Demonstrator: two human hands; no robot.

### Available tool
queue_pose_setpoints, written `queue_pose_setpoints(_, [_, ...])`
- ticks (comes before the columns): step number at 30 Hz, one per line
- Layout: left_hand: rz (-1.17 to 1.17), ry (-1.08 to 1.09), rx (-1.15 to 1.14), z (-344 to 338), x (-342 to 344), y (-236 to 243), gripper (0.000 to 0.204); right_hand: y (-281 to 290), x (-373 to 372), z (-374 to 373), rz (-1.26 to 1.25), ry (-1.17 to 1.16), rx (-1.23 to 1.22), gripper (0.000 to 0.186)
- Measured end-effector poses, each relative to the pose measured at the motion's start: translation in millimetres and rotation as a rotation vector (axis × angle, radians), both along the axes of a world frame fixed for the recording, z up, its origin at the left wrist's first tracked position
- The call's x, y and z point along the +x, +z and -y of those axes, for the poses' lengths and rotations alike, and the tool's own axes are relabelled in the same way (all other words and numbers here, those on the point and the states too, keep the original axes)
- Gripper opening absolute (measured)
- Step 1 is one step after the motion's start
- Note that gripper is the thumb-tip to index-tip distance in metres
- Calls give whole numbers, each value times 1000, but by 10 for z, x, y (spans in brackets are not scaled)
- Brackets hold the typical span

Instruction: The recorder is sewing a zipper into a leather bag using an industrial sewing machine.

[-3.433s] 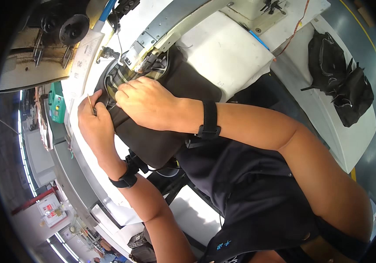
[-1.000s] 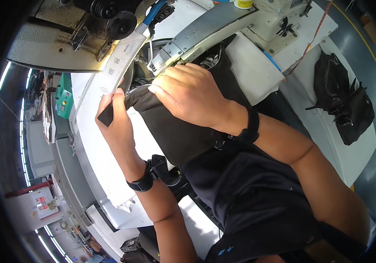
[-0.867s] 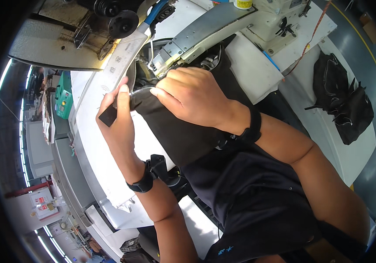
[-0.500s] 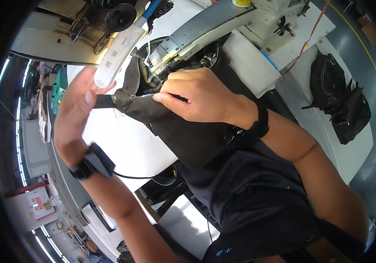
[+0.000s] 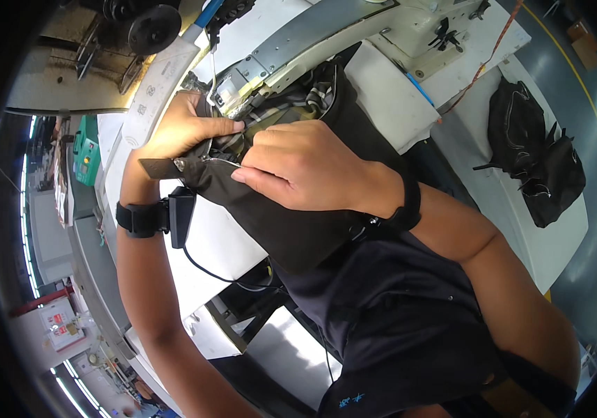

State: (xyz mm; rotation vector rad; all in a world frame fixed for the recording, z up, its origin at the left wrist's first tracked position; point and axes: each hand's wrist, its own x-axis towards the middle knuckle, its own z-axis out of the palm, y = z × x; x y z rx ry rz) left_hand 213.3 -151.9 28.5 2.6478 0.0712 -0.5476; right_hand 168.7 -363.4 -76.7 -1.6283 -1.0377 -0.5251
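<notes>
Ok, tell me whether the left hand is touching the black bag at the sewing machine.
Touching. The head view shows the left hand with its fingers laid on the black bag at its zipper opening, no gap visible.

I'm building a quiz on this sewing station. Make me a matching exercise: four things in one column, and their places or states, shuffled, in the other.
Things:
1. left hand
2. right hand
3. pile of black bags
4. black wristband

Places or states:
A. lying on the white table at the far right
B. strapped round the left wrist
C. pressing on the black bag, knuckles up
D. reaching in at the bag's zipper, by the sewing machine's arm

Pairs: 1-D, 2-C, 3-A, 4-B
</notes>
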Motion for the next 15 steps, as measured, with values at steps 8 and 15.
queue_pose_setpoints(8, [130, 23, 161, -125, 151, -113, 36, 36, 123, -64, 2, -36, -29, 28])
queue_pose_setpoints(15, [641, -295, 278, -377, 521, -418, 62, 111, 218, 32, -3, -131, -48, 32])
